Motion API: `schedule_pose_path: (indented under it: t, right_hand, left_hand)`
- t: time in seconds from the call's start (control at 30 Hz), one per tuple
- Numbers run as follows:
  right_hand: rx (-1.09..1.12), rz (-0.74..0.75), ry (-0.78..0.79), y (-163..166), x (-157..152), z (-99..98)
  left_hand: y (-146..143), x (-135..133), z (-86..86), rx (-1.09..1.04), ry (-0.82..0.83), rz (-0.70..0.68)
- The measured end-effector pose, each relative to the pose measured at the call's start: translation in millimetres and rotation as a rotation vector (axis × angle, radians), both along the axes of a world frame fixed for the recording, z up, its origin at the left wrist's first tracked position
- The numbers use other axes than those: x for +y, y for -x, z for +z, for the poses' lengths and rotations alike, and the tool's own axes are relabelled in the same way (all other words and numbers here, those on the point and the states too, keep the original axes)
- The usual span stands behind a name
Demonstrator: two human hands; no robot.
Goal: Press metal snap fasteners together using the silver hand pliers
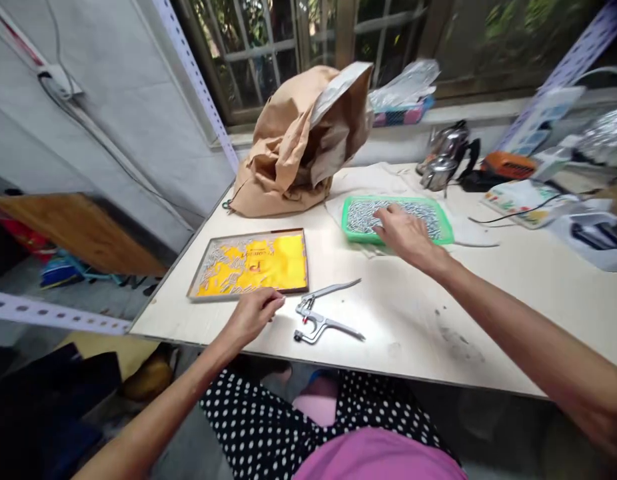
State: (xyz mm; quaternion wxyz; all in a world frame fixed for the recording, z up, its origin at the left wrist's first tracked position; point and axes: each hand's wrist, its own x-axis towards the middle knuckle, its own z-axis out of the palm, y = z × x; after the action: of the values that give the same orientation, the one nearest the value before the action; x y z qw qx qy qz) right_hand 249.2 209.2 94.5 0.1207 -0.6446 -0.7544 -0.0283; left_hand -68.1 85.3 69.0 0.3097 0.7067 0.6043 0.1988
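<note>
My left hand point(252, 315) is at the front edge of a shallow tray point(248, 298), its thumb and fingers pressed together in a pinch. Whatever those fingertips hold is too small to make out. Small silvery metal pieces lie scattered over the tray's yellow lining point(291, 257). My right hand point(406, 233) reaches over a green plastic tray point(361, 237), thumb and index finger a little apart. A dense heap of small silvery metal pieces point(361, 215) fills that tray. Grey hand pliers point(328, 323) with spread handles lie right of my left hand.
A large crumpled brown paper bag point(283, 160) stands open at the back. Shiny metal kettles point(441, 160), an orange-and-black device point(508, 165) and a patterned box point(523, 201) are at the back right. A white perforated post point(198, 80) rises at the left, before the window.
</note>
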Motion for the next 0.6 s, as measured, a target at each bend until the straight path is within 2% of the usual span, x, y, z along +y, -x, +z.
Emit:
schedule_pose_path:
  t: [0.03, 0.1, 0.13, 0.2, 0.3, 0.4, 0.47, 0.6]
  right_hand:
    - [0.008, 0.078, 0.042, -1, -12, -11.1]
    - [0.091, 0.339, 0.195, 5, -49, -34.9]
    - [0.145, 0.482, 0.293, 12, -70, -46.0]
    - [0.186, 0.596, 0.397, 28, -108, -63.9]
    - [0.108, 0.561, 0.425, 50, -136, -76.3]
    - [0.035, 0.519, 0.447, 60, -136, -75.9]
    - [0.022, 0.515, 0.455, 61, -132, -74.8]
    - [0.01, 0.509, 0.439, 60, -131, -78.1]
  left_hand:
    - [-4, -6, -4.3, -0.038, 0.052, 0.014]
    - [-9, -15, -15.1, -0.035, 0.107, 0.032]
    - [-10, -18, -20.7, 0.013, 0.096, 0.026]
    - [-10, -22, -30.8, 0.192, 0.016, -0.027]
    - [-12, -24, -41.3, 0.556, -0.067, -0.161]
    - [-15, -26, -45.3, 0.788, -0.056, -0.253]
    - [-17, -26, -45.4, 0.827, -0.071, -0.274]
    - [-16, -25, -43.4, 0.775, -0.05, -0.328]
